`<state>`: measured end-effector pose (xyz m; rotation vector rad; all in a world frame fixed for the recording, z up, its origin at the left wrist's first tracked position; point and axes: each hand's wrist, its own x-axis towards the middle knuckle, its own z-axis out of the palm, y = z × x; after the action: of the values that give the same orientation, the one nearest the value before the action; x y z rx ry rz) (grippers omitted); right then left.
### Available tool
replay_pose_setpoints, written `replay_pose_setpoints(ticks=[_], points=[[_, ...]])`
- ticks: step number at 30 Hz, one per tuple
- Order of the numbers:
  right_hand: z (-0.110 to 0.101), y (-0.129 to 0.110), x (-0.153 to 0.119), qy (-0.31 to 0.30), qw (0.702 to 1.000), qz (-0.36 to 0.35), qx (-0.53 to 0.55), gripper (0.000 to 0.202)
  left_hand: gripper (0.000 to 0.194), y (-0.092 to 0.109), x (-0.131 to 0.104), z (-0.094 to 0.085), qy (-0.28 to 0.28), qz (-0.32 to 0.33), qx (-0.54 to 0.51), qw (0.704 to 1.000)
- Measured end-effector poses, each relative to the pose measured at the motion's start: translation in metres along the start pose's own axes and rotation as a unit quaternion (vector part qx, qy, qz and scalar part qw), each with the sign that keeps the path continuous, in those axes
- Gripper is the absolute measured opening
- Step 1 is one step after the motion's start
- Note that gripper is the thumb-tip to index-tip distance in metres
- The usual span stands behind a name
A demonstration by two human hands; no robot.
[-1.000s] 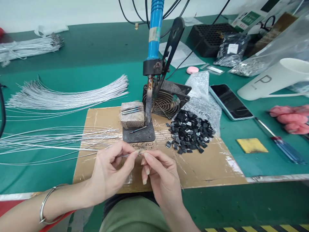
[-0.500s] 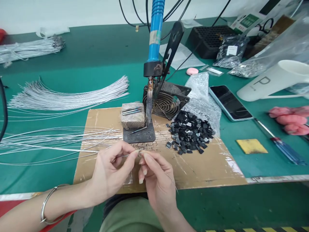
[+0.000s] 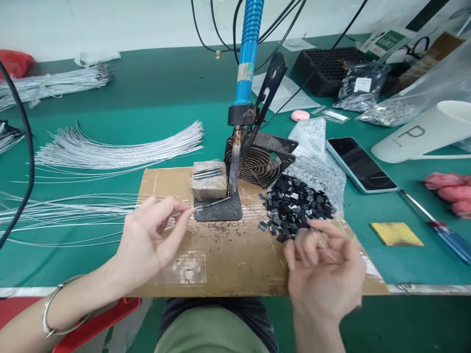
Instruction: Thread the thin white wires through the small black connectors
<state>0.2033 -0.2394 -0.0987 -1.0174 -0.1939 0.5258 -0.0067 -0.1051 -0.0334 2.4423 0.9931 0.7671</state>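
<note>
Left hand (image 3: 149,240) pinches a thin wire (image 3: 196,208) close beside the slender metal tip (image 3: 217,202), so slight drift risks contact and, if hot, a burn; right hand (image 3: 326,274), blurred beside black pieces (image 3: 298,203), has an indeterminable grip.

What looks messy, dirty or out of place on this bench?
Dark crumbs lie scattered on the cardboard in front of the iron, like spilled debris. The yellow pad looks dirty, with a dark smudge along its near edge.

The left hand (image 3: 147,242) pinches a thin wire (image 3: 197,208); the right hand (image 3: 326,274) is beside black pieces (image 3: 296,205) near the cardboard's (image 3: 243,264) right edge.
</note>
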Motion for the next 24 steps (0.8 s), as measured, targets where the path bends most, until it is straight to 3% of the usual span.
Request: replay_pose_setpoints(ticks=[6,9,15,18,20,24], points=[[-0.008,-0.001,0.003,0.000,1.000,-0.008,-0.012,0.048,0.019,-0.043,0.014,-0.004,-0.012,-0.108,-0.017,0.994],[-0.008,0.000,0.002,-0.011,1.000,-0.001,-0.016,0.048,0.019,-0.054,0.012,-0.002,-0.018,-0.058,0.039,0.997],[-0.010,0.000,0.003,-0.026,1.000,0.004,-0.017,0.046,0.027,-0.051,0.010,-0.002,-0.019,0.046,0.174,0.983],[-0.011,0.000,0.003,-0.026,1.000,0.007,-0.012,0.046,0.032,-0.063,0.028,-0.007,-0.022,0.031,0.236,0.971],[-0.011,0.001,0.003,-0.025,1.000,0.009,-0.010,0.046,0.033,-0.080,0.048,-0.010,-0.051,-0.009,0.311,0.949],[-0.011,0.001,0.003,-0.026,1.000,0.012,-0.006,0.044,0.027,-0.119,0.085,-0.008,-0.064,-0.048,0.340,0.937]])
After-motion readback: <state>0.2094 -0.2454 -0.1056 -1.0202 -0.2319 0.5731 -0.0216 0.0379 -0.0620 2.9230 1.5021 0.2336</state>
